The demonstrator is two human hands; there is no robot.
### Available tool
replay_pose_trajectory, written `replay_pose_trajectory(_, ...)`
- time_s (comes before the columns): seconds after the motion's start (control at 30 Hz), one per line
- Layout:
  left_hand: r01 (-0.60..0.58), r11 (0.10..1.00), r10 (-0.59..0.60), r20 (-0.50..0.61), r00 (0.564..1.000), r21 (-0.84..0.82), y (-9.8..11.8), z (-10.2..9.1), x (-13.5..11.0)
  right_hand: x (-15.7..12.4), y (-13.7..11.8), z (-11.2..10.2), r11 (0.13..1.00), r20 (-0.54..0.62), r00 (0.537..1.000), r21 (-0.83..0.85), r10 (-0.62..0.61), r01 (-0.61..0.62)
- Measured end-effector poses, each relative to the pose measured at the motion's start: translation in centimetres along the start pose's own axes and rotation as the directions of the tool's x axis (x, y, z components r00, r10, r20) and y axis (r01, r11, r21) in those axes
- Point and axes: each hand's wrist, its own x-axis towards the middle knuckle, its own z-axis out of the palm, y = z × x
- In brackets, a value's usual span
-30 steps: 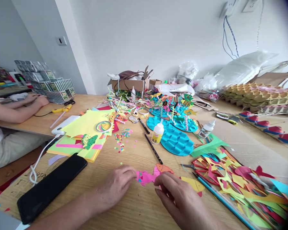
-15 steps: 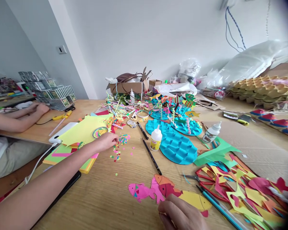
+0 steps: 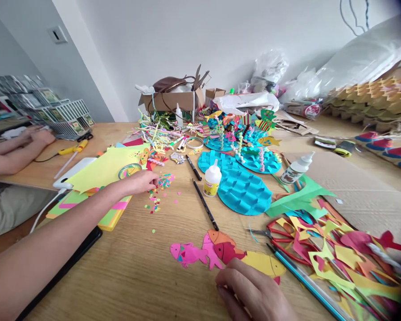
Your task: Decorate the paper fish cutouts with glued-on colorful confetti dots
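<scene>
My left hand [image 3: 143, 182] reaches across the table, its fingers pinched at the edge of a small heap of paper confetti [image 3: 166, 180]. Whatever sits between those fingertips is too small to make out. Loose paper dots lie just below it. My right hand [image 3: 255, 292] rests near the front edge with fingers curled, and its palm side is hidden. Touching or close beside it are paper fish: a pink fish [image 3: 187, 254] with small coloured pieces on its body, a red fish [image 3: 225, 253], an orange fish [image 3: 217, 237] and a yellow fish [image 3: 265, 263].
A yellow-label glue bottle [image 3: 211, 179] stands by a blue woven paper oval [image 3: 245, 194] and a black pencil [image 3: 205, 205]. Red-handled scissors [image 3: 277, 236] lie among paper scraps [image 3: 341, 258]. Coloured sheets [image 3: 103, 167] are at left; another person's hands [image 3: 38, 135] are beyond.
The view has shifted, so the table things appear farther left and slightly higher. My left hand stays pinched at the confetti, and my right hand stays curled by the fish.
</scene>
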Motion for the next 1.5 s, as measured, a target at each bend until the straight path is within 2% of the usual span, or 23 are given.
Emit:
replay_pose_trajectory(0.27, -0.010, 0.996, 0.009, -0.018, 1.000, -0.094, -0.5, 0.2, 0.1, 0.0, -0.5, -0.7, 0.998, 0.031, 0.999, 0.049, 0.043, -0.045)
replay_pose_trajectory(0.4, 0.023, 0.983, -0.031, -0.043, 0.999, -0.183, -0.3, -0.2, -0.3, 0.2, -0.5, -0.7, 0.998, 0.041, 0.998, 0.043, 0.054, -0.056)
replay_pose_trajectory(0.7, 0.027, 0.871, -0.069, -0.069, 0.995, -0.491, -0.2, -0.3, -1.5, 0.3, 0.3, 0.1, 0.999, 0.020, 0.999, -0.017, -0.027, 0.027)
replay_pose_trajectory(0.97, -0.027, 0.762, -0.054, -0.105, 0.993, -0.647, 0.3, 0.2, -2.7, 0.4, 0.2, 0.1, 0.993, 0.186, 0.976, -0.005, 0.116, -0.117)
replay_pose_trajectory(1.13, -0.036, 0.733, -0.083, -0.142, 0.986, -0.680, 0.2, 0.9, -3.3, 0.4, 0.2, 0.9, 0.978, 0.194, 0.963, 0.054, 0.187, -0.200)
replay_pose_trajectory(1.23, -0.028, 0.718, -0.102, -0.145, 0.984, -0.696, 0.6, 1.1, -3.8, 0.5, -0.6, 0.7, 0.970, 0.194, 0.960, 0.096, 0.202, -0.224)
replay_pose_trajectory(1.37, -0.022, 0.689, -0.119, -0.143, 0.983, -0.724, 1.6, 1.3, -4.4, 1.6, -2.5, -0.5, 0.971, 0.173, 0.970, 0.134, 0.173, -0.197)
replay_pose_trajectory(1.5, -0.026, 0.645, -0.116, -0.132, 0.984, -0.763, 3.1, 1.4, -5.0, 4.9, -3.5, -1.5, 0.977, 0.149, 0.977, 0.126, 0.150, -0.169)
